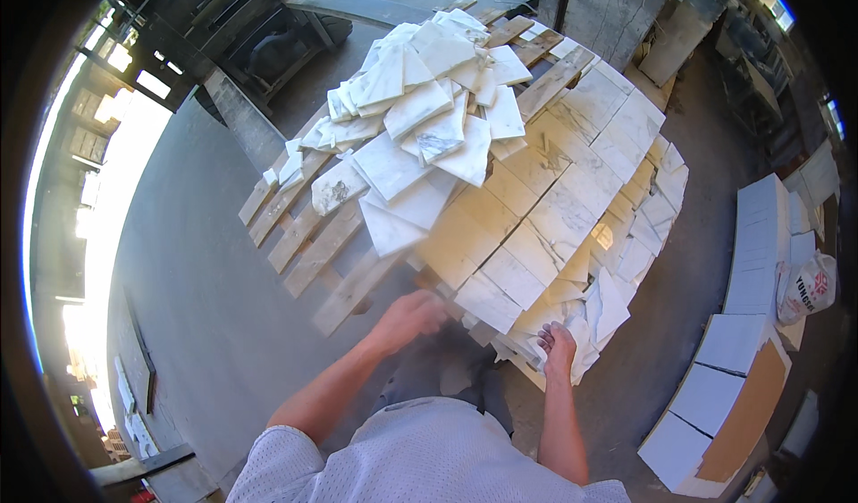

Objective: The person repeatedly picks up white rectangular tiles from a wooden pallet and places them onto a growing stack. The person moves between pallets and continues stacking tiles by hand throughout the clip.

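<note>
Just below the centre of the frame, the fingers of the right hand (559, 347) are showing a curl beside white broken pieces (609, 305); I cannot tell if they are holding one. The left hand (416, 314), blurred, is showing bent fingers, their hold unclear. Above, marble tiles (572, 201) are lying in rows, and a pile of slabs (413, 168) is resting on wooden slats (329, 255).

- Pale whitish-grey, short-sleeved fabric shirt (429, 454), finely dotted like perforated mesh, rounded over the torso
- Loose left sleeve (279, 463) in the same dotted cloth, its hem circling the upper arm
- Dark grey trousers (451, 376), partly blurred, below the shirt
- Bare forearms, bare left hand (411, 318), bare right hand (559, 347)
</note>
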`<control>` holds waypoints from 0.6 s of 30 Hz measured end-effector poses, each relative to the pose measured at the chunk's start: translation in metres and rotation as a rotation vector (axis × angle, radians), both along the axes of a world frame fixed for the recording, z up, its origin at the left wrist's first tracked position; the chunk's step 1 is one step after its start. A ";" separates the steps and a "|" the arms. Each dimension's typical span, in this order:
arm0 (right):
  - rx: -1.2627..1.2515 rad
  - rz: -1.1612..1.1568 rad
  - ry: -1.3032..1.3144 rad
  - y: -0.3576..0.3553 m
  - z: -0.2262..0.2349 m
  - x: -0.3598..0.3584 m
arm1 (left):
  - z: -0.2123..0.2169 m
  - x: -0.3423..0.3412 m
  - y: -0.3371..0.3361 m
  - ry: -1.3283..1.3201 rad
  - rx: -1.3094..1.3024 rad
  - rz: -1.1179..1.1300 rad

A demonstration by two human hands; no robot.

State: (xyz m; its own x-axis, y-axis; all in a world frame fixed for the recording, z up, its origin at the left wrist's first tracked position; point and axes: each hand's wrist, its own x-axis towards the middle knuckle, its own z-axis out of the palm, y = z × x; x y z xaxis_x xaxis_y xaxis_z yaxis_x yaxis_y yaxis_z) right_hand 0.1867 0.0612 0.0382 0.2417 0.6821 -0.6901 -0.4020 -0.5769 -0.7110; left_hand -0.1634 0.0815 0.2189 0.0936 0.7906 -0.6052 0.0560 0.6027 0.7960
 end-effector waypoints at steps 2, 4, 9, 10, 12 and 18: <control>0.037 0.029 0.004 0.006 0.015 -0.014 | 0.012 -0.032 0.025 0.030 0.084 0.085; 0.072 0.054 0.014 0.019 0.031 -0.031 | 0.017 -0.067 0.048 0.087 0.158 0.197; 0.232 0.181 0.002 0.055 0.083 -0.074 | 0.007 -0.145 0.123 0.293 0.305 0.396; 0.248 0.198 0.001 0.065 0.095 -0.082 | 0.004 -0.158 0.143 0.413 0.364 0.392; 0.277 0.221 -0.021 0.087 0.121 -0.099 | -0.002 -0.178 0.179 0.643 0.485 0.408; 0.611 0.340 -0.035 0.194 0.195 -0.152 | -0.011 -0.208 0.282 1.041 0.711 0.371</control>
